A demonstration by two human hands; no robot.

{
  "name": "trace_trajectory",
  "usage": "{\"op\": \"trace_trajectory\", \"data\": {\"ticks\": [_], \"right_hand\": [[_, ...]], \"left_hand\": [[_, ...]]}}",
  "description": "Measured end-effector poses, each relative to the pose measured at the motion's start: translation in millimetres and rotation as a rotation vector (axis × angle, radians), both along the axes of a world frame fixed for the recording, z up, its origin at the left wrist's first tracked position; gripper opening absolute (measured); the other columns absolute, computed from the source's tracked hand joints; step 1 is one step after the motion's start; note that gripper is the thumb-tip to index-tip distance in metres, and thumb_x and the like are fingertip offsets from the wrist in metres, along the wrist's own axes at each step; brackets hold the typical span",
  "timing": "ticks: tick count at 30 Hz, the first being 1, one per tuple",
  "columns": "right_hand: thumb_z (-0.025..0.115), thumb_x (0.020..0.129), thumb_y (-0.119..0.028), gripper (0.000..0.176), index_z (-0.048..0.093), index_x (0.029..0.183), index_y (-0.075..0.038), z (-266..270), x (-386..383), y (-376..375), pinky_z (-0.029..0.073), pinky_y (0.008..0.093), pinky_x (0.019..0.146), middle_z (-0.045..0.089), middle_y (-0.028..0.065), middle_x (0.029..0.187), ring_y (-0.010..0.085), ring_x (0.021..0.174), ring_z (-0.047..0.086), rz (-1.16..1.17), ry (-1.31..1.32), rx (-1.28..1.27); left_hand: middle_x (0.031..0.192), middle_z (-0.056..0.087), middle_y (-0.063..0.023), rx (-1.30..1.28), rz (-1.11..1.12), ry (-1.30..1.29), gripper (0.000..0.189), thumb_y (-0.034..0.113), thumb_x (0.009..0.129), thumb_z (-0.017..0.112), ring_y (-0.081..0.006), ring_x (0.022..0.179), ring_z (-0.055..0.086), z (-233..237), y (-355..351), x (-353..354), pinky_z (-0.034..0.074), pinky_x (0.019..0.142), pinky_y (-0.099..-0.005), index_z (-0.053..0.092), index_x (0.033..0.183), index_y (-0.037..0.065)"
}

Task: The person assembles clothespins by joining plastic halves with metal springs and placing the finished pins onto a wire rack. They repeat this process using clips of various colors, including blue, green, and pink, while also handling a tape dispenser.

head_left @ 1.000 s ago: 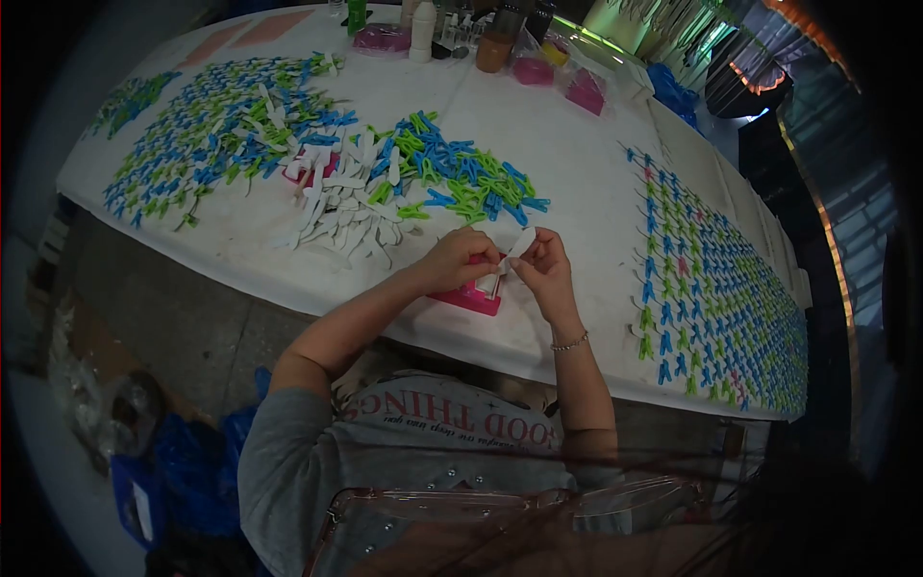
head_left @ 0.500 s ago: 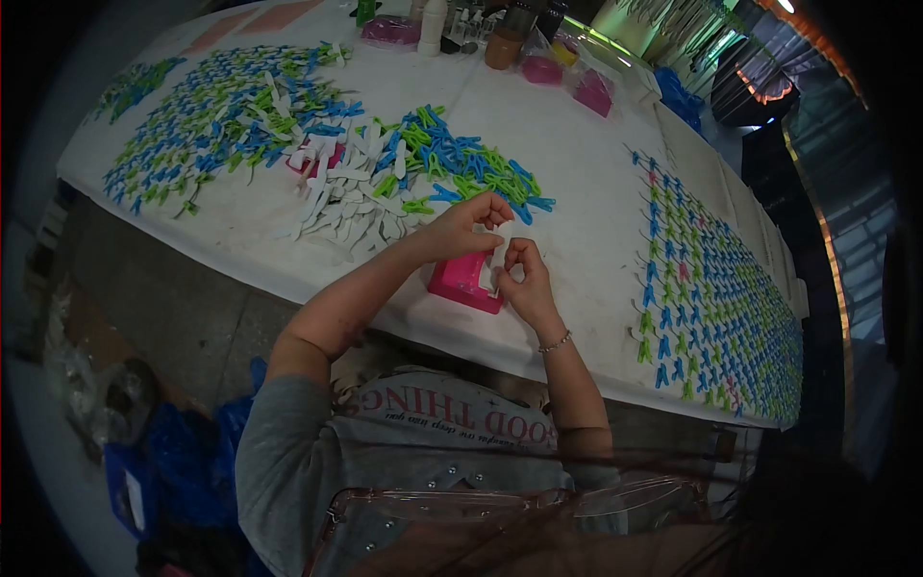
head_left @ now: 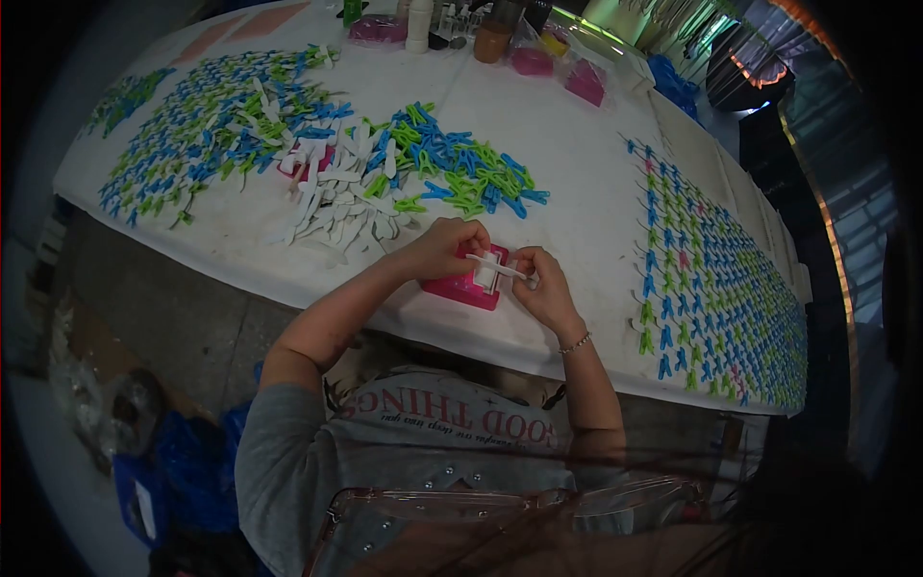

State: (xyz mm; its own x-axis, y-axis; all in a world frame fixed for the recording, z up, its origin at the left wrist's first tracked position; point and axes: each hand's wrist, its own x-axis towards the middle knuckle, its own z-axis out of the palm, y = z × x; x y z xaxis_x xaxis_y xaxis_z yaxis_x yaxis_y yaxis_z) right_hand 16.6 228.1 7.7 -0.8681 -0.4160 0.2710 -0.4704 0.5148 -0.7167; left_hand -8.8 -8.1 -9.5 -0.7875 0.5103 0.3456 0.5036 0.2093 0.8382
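Note:
A thin white strip (head_left: 497,265) is stretched between my two hands above a pink box (head_left: 460,289). My left hand (head_left: 450,246) pinches its left end, and my right hand (head_left: 544,284) has its fingers closed on the right end. Inside the box, some white material (head_left: 486,277) shows under the strip. Beyond my left hand lies a pile of white pieces (head_left: 348,200), with a heap of blue and green clips (head_left: 471,163) to its right.
Rows of blue and green clips (head_left: 711,288) cover the table's right side, and more clips (head_left: 202,125) spread over the left. A white bottle (head_left: 418,26), a brown container (head_left: 491,40) and pink items in plastic (head_left: 585,83) stand at the far edge.
My hands have moved apart sideways and come level. The white strip, upright between them before, now lies crosswise over the pink box.

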Motion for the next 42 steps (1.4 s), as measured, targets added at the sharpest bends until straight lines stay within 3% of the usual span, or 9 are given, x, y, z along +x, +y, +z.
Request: {"op": "trace_trajectory", "data": {"ticks": [11, 17, 20, 22, 32, 35, 37, 40, 42], "right_hand": [[0.062, 0.070, -0.001, 0.036, 0.055, 0.105, -0.004, 45.4, -9.2, 5.7, 0.045, 0.0286, 0.076, 0.055, 0.0051, 0.087, 0.0171, 0.080, 0.052, -0.028, -0.003, -0.068], [0.060, 0.075, 0.001, 0.035, 0.056, 0.110, -0.004, 28.1, -51.4, 1.9, 0.044, 0.0251, 0.077, 0.056, 0.0048, 0.094, 0.0126, 0.080, 0.052, 0.068, -0.109, -0.272], [0.061, 0.076, -0.006, 0.031, 0.058, 0.107, -0.006, 3.5, -77.0, -4.5, 0.048, 0.0338, 0.077, 0.058, 0.0121, 0.098, 0.0241, 0.084, 0.057, -0.101, 0.003, 0.080], [0.062, 0.076, -0.011, 0.032, 0.059, 0.108, -0.008, -17.8, -93.2, -9.5, 0.050, 0.0393, 0.076, 0.059, 0.0165, 0.099, 0.0310, 0.086, 0.059, -0.146, 0.354, 0.370], [0.062, 0.079, -0.012, 0.016, 0.055, 0.093, -0.006, -20.1, -84.9, -17.1, 0.049, 0.0417, 0.068, 0.057, 0.0151, 0.090, 0.0330, 0.077, 0.059, -0.183, 0.170, 0.449], [0.061, 0.084, -0.010, 0.011, 0.054, 0.091, -0.006, -5.1, -61.4, -8.8, 0.048, 0.0340, 0.060, 0.058, 0.0107, 0.088, 0.0216, 0.069, 0.060, -0.144, 0.158, 0.234], [0.059, 0.088, -0.006, 0.011, 0.053, 0.097, -0.004, 10.0, -38.0, -6.0, 0.049, 0.0265, 0.060, 0.059, 0.0068, 0.091, 0.0112, 0.068, 0.058, -0.113, -0.157, -0.145], [0.057, 0.088, 0.000, 0.019, 0.051, 0.106, -0.001, 33.3, 2.7, -11.2, 0.054, 0.0257, 0.068, 0.060, 0.0065, 0.098, 0.0102, 0.081, 0.061, -0.016, -0.252, -0.667], [0.057, 0.087, 0.002, 0.024, 0.049, 0.109, 0.001, 44.4, 22.7, -16.1, 0.055, 0.0274, 0.073, 0.060, 0.0076, 0.100, 0.0128, 0.086, 0.062, -0.008, -0.292, -0.767]], "left_hand": [[0.075, 0.062, -0.0033, 0.034, -0.018, 0.177, 0.021, 0.008, 0.067, 0.067, -0.0186, 0.072, 0.061, 5.4, 36.1, 3.0, 0.047, 0.070, -0.0315, 0.057, 0.086, 0.007], [0.082, 0.060, -0.0032, 0.321, -0.015, -0.199, 0.027, -0.001, 0.075, 0.063, -0.0099, 0.077, 0.058, -9.0, 17.3, 4.6, 0.046, 0.072, -0.0249, 0.051, 0.099, 0.004], [0.084, 0.058, -0.0013, 0.437, 0.034, -0.397, 0.032, -0.004, 0.079, 0.061, -0.0072, 0.079, 0.056, 1.6, -0.5, 15.9, 0.045, 0.072, -0.0228, 0.048, 0.106, 0.004], [0.083, 0.057, -0.0004, 0.648, 0.000, -0.583, 0.033, -0.005, 0.079, 0.060, -0.0073, 0.079, 0.056, 5.4, -9.0, 24.8, 0.045, 0.073, -0.0226, 0.047, 0.107, 0.005], [0.081, 0.056, 0.0006, 0.795, 0.016, -0.699, 0.030, -0.005, 0.078, 0.059, -0.0070, 0.073, 0.055, -5.4, -31.6, 45.8, 0.043, 0.066, -0.0220, 0.049, 0.104, 0.006], [0.078, 0.051, 0.0030, 0.772, 0.001, -0.715, 0.031, -0.005, 0.077, 0.060, -0.0056, 0.070, 0.051, 6.6, -28.7, 52.9, 0.041, 0.064, -0.0211, 0.048, 0.103, 0.007], [0.078, 0.047, 0.0043, 0.670, 0.016, -0.651, 0.033, -0.003, 0.076, 0.063, -0.0043, 0.070, 0.047, 4.6, -28.1, 53.7, 0.039, 0.063, -0.0201, 0.048, 0.103, 0.009], [0.081, 0.046, 0.0041, 0.568, 0.031, -0.556, 0.036, 0.000, 0.076, 0.066, -0.0042, 0.072, 0.044, 8.0, -23.6, 56.5, 0.037, 0.062, -0.0198, 0.047, 0.105, 0.009], [0.082, 0.045, 0.0037, 0.496, 0.037, -0.450, 0.037, 0.001, 0.076, 0.067, -0.0044, 0.072, 0.043, 9.0, -20.7, 56.6, 0.037, 0.063, -0.0199, 0.047, 0.106, 0.009]]}}
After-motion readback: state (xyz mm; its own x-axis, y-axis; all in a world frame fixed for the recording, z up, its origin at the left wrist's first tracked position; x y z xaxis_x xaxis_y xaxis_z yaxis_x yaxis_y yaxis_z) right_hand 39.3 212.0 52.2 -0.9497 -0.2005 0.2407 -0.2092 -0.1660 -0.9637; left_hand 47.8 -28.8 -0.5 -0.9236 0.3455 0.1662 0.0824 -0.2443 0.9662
